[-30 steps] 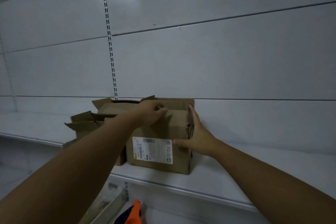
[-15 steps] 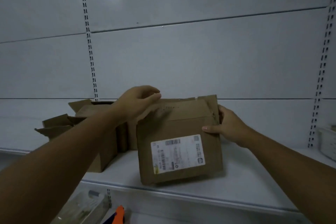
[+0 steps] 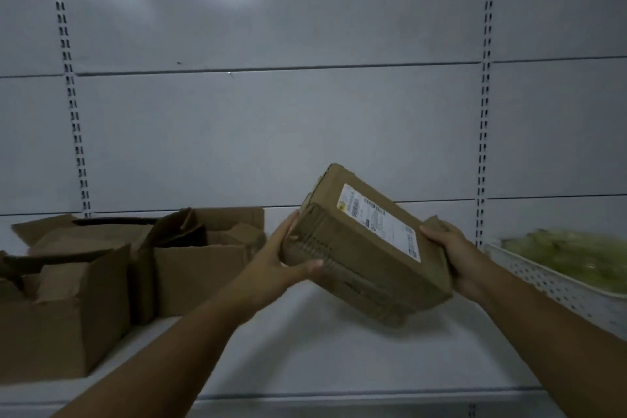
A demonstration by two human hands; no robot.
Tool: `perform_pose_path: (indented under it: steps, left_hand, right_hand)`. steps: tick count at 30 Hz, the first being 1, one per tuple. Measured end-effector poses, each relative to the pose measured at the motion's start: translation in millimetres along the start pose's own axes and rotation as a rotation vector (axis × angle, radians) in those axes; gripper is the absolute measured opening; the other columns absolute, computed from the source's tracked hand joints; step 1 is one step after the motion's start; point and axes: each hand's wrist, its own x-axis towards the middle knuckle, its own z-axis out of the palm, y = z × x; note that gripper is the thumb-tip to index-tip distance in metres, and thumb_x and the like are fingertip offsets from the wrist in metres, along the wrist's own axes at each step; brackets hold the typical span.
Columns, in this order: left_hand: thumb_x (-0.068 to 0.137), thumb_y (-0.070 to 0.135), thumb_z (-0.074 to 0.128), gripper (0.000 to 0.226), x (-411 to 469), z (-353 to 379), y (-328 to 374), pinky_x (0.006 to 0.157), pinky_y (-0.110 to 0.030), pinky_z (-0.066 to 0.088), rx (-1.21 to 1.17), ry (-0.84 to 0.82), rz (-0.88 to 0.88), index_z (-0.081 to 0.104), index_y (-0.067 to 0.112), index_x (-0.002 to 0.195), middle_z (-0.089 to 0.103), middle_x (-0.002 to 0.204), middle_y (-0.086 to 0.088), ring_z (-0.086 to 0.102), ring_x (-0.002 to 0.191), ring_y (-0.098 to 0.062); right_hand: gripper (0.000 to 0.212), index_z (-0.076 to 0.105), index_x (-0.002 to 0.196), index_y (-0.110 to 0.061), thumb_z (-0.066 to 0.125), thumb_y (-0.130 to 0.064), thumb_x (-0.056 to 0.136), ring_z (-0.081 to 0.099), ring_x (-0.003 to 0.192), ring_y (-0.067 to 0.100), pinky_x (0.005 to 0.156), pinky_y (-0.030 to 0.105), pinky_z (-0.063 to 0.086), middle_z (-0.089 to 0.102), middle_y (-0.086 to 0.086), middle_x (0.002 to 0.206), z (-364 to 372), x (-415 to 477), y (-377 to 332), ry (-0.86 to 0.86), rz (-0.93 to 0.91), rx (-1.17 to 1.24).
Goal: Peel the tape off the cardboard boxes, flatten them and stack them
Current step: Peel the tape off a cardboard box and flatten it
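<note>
Cardboard box (image 3: 359,258), closed, held tilted in the air above the shelf (image 3: 322,356), clear of its surface and roughly midway along the visible span. One corner is raised toward the back panel (image 3: 271,132), and the face bearing the white label (image 3: 380,220) is turned up toward the camera. The tilt probably serves to bring the ends and seams into view so that a tape edge can be found. No tape can be made out with certainty, though the left end face shows a ribbed strip.

The left hand (image 3: 281,265) lays its fingers (image 3: 290,222) along that end face with the thumb across the near lower edge, so the box is clamped between them. The right hand (image 3: 454,254) grips the opposite end, thumb on the labelled face and fingers wrapped behind a projecting flap edge, mostly hidden. A hold at opposite ends lets the box be turned freely.

To the left, open boxes (image 3: 200,268) stand on the shelf with flaps up, judged to be awaiting flattening; no flat stack is visible. At the right edge sits a white perforated basket (image 3: 556,285) with blurred greenish contents (image 3: 576,254), not identifiable. Slotted uprights (image 3: 73,102) run up the back panel
</note>
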Motion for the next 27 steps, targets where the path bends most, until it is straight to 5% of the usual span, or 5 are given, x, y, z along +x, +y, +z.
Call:
perform_pose_path:
  steps: [11,17,20,24,27]
  left_hand:
    - [0.06,0.049,0.076,0.055,72,-18,23,0.085,-0.042,0.052,-0.066,0.508,-0.201,0.058,0.018,0.102,0.06,0.105,-0.003,0.059,0.096,-0.02]
    - [0.07,0.04,0.073,0.042,109,-28,10,0.075,-0.036,0.052,-0.061,0.351,-0.439,0.064,0.017,0.103,0.064,0.112,-0.01,0.059,0.105,-0.028]
    - [0.071,0.043,0.072,0.045,110,-15,-3,0.078,-0.035,0.051,0.057,0.181,-0.511,0.065,0.016,0.106,0.065,0.105,-0.007,0.061,0.096,-0.024]
    - [0.072,0.043,0.071,0.038,117,-1,-16,0.067,-0.03,0.048,-0.052,0.19,-0.534,0.063,0.017,0.099,0.062,0.09,-0.004,0.058,0.082,-0.02]
    - [0.079,0.031,0.067,0.02,131,8,-23,0.066,-0.029,0.047,-0.104,0.278,-0.404,0.062,0.014,0.088,0.062,0.091,-0.009,0.058,0.078,-0.02]
  right_hand:
    - [0.09,0.058,0.113,-0.016,0.012,-0.082,0.073,0.07,0.093,0.029,0.079,0.036,0.055,0.072,0.02,0.099,-5,-52,-15,-0.389,0.317,-0.521]
    - [0.069,0.06,0.113,-0.011,0.047,-0.067,0.076,0.067,0.07,0.017,0.064,0.025,0.054,0.072,0.018,0.096,-4,-65,-28,-0.501,0.164,-0.998]
    - [0.092,0.024,0.146,-0.026,0.067,-0.059,0.072,0.06,0.11,0.015,0.087,0.027,0.048,0.054,0.006,0.136,-8,-59,-31,-0.42,-0.052,-1.328]
    - [0.121,-0.006,0.135,-0.061,0.085,-0.046,0.056,0.012,0.142,0.003,0.112,0.03,0.026,-0.008,-0.024,0.156,-3,-58,-29,-0.441,-0.457,-1.058]
    - [0.112,0.008,0.13,-0.062,0.087,-0.042,0.054,0.009,0.137,-0.01,0.108,0.015,0.019,-0.007,-0.034,0.151,3,-55,-19,-0.491,-0.601,-1.031]
